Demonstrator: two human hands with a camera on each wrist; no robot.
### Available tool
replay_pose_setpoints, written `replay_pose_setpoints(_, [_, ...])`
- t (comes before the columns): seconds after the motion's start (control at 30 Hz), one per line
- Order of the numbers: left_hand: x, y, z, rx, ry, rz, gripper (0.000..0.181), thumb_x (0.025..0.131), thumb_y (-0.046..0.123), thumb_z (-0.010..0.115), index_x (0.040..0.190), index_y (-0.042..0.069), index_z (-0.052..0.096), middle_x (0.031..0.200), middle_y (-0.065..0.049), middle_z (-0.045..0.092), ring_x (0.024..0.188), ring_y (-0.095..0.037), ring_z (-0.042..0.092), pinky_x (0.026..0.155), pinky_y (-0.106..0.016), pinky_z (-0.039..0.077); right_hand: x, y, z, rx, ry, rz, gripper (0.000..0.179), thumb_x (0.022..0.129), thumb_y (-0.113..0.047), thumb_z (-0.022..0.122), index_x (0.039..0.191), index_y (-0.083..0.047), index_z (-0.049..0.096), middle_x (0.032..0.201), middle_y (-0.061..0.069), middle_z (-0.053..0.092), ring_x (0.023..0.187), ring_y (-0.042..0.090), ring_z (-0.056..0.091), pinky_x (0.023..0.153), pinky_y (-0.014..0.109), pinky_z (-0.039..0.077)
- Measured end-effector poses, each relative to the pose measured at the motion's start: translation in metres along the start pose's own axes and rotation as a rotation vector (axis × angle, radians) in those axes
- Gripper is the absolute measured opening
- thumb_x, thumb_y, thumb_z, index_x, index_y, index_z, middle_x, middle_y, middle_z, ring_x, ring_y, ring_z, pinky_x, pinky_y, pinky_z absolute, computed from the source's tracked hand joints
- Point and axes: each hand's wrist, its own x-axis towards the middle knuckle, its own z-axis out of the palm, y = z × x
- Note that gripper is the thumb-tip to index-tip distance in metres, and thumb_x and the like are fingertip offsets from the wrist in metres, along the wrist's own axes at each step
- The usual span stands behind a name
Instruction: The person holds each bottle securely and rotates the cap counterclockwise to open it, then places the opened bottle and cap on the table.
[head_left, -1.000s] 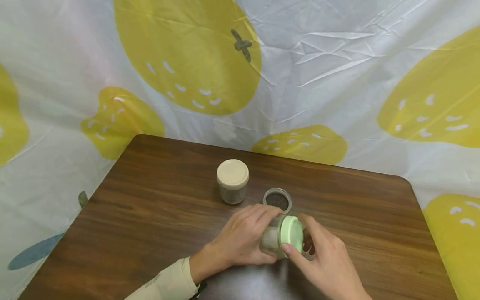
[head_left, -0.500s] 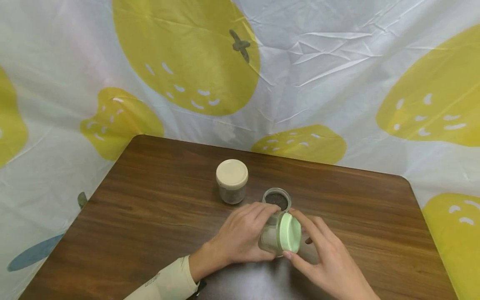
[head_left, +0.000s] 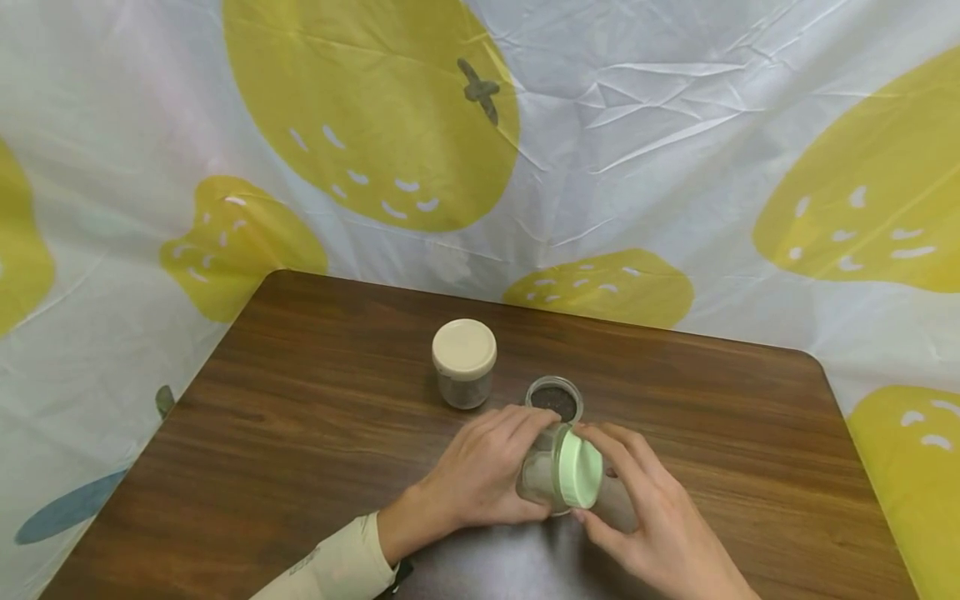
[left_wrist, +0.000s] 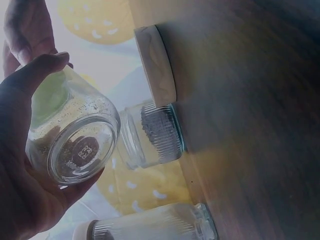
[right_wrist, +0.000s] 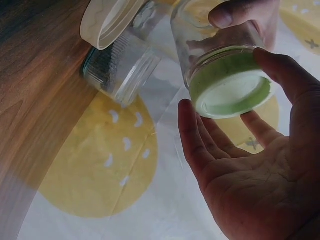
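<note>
left hand (head_left: pixel 480 475) grips a jar (head_left: pixel 537 482), right hand (head_left: pixel 654 510) its lid (head_left: pixel 581 472), over a brown table (head_left: pixel 330 375), patterned sheet (head_left: pixel 637 150) behind.

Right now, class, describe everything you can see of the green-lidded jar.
The green-lidded jar looks like clear, smooth glass, with dark specks near its round base, which bears marks too small to read. Its pale green lid, plastic-looking with a recessed top, is on; how tightly, I can't tell. The jar is held above the table, tilted, its lid facing the person's right. The left hand grips the body; the right hand curves around the lid's rim.
</note>
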Motion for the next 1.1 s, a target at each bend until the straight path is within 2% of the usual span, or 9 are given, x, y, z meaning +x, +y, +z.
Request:
replay_pose_setpoints(0.2, [0.0,-0.002,0.003,0.014,0.034,0.023,0.093,0.059,0.048,0.091,0.138,0.01,0.058,0.127,0.0,0.07,0.114,-0.013,0.069,0.097,-0.03,0.058,-0.001,0.0,-0.002,-0.005,0.023,-0.01,0.094,0.076,-0.017,0.091,0.158,-0.017,0.045,0.152,-0.001,0.052,0.118,0.011,0.062,0.098,0.009,0.046])
replay_pose_setpoints(0.4, [0.002,-0.002,0.004,0.051,0.058,0.029,0.096,0.057,0.056,0.092,0.135,0.011,0.06,0.12,0.002,0.07,0.116,-0.015,0.064,0.104,-0.031,0.053,-0.002,0.002,-0.004,-0.003,0.06,-0.031,0.094,0.071,-0.015,0.092,0.154,-0.011,0.048,0.146,0.0,0.056,0.114,0.011,0.063,0.096,0.011,0.049])
replay_pose_setpoints(0.47, [0.003,-0.002,0.004,0.051,0.059,0.025,0.097,0.056,0.058,0.092,0.135,0.012,0.061,0.12,0.003,0.07,0.115,-0.014,0.062,0.102,-0.03,0.053,-0.003,0.003,-0.004,0.004,0.074,-0.035,0.094,0.069,-0.015,0.092,0.152,-0.01,0.048,0.143,0.0,0.056,0.111,0.009,0.063,0.095,0.012,0.05])
replay_pose_setpoints(0.7, [0.004,0.0,0.005,0.028,0.033,0.01,0.1,0.059,0.061,0.092,0.139,0.012,0.058,0.123,0.003,0.069,0.116,-0.014,0.059,0.1,-0.031,0.052,-0.002,0.005,-0.008,0.066,0.127,-0.13,0.091,0.068,-0.009,0.088,0.148,0.002,0.047,0.143,0.012,0.055,0.115,0.009,0.06,0.096,0.012,0.051])
replay_pose_setpoints(0.83, [0.004,0.0,0.006,0.029,0.054,-0.001,0.102,0.059,0.062,0.093,0.139,0.011,0.058,0.123,0.002,0.069,0.115,-0.014,0.06,0.099,-0.031,0.052,-0.006,0.006,-0.014,0.065,0.134,-0.107,0.085,0.076,-0.017,0.086,0.149,0.002,0.046,0.143,0.012,0.055,0.117,0.006,0.059,0.1,0.01,0.048])
replay_pose_setpoints(0.97, [0.008,0.002,0.007,0.015,0.089,-0.013,0.101,0.06,0.062,0.092,0.139,0.01,0.057,0.127,0.002,0.068,0.117,-0.015,0.062,0.103,-0.032,0.052,-0.01,0.008,-0.018,0.054,0.137,-0.055,0.082,0.092,-0.046,0.077,0.15,0.002,0.044,0.146,0.011,0.055,0.125,0.003,0.056,0.107,0.008,0.042])
replay_pose_setpoints(1.07, [0.013,0.005,0.007,-0.008,0.112,-0.025,0.099,0.062,0.064,0.091,0.138,0.01,0.057,0.128,0.002,0.067,0.117,-0.014,0.065,0.104,-0.029,0.054,-0.012,0.01,-0.018,0.073,0.155,-0.061,0.083,0.094,-0.052,0.072,0.149,0.003,0.043,0.145,0.013,0.056,0.131,0.002,0.054,0.11,0.007,0.04])
replay_pose_setpoints(1.1, [0.014,0.006,0.007,-0.023,0.117,-0.031,0.099,0.062,0.065,0.091,0.138,0.011,0.057,0.129,0.002,0.067,0.116,-0.013,0.065,0.104,-0.029,0.054,-0.013,0.011,-0.017,0.085,0.166,-0.077,0.083,0.094,-0.05,0.073,0.149,0.005,0.043,0.145,0.014,0.056,0.132,0.003,0.054,0.111,0.007,0.04])
